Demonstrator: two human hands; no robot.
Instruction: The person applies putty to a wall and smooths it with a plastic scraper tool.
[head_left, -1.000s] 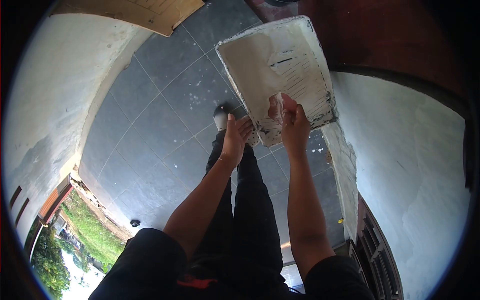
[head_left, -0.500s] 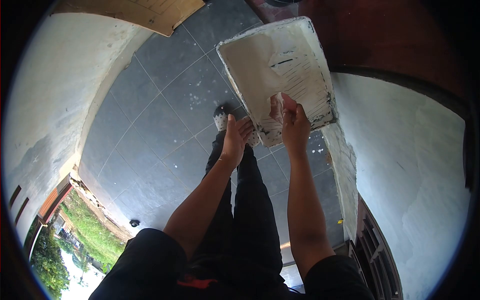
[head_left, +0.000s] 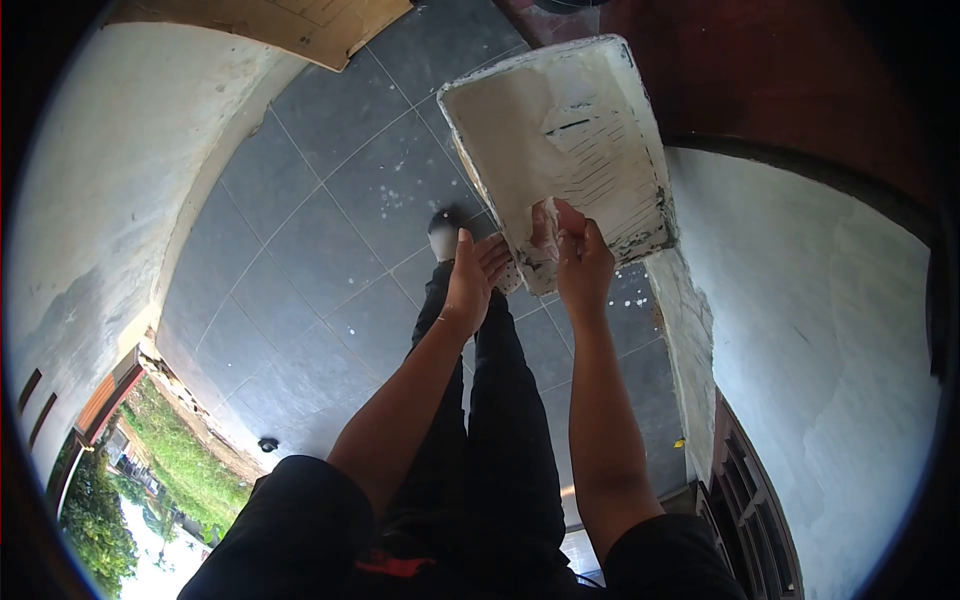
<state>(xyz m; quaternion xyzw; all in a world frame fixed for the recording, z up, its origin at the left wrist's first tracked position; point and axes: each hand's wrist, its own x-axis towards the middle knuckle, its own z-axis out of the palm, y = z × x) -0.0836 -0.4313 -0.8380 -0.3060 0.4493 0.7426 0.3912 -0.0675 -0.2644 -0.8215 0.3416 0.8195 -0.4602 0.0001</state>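
A paint tray (head_left: 520, 110), crusted with white and with a ridged slope, is at the upper middle of the head view. Over its near end, my right hand (head_left: 587, 262) pinches a flat reddish spreader (head_left: 568, 217) with white paste smeared along its left side. My left hand (head_left: 470, 282) is beside the tray's near left edge, its fingers straight and thumb raised, fingertips right at the rim. Nothing shows in that palm. Below the left hand are my dark-trousered legs, and one patterned shoe (head_left: 443, 240) shows past it.
Grey floor tiles (head_left: 300, 240) with white spatters spread to the left. Pale walls stand at the left (head_left: 110, 180) and right (head_left: 820, 290). A cardboard sheet (head_left: 290, 25) lies at the top, with a dark red surface (head_left: 750, 80) behind the tray.
My right hand has drawn the spreader slightly down and to the left, toward the tray's near end. The left hand and the tray have hardly shifted.
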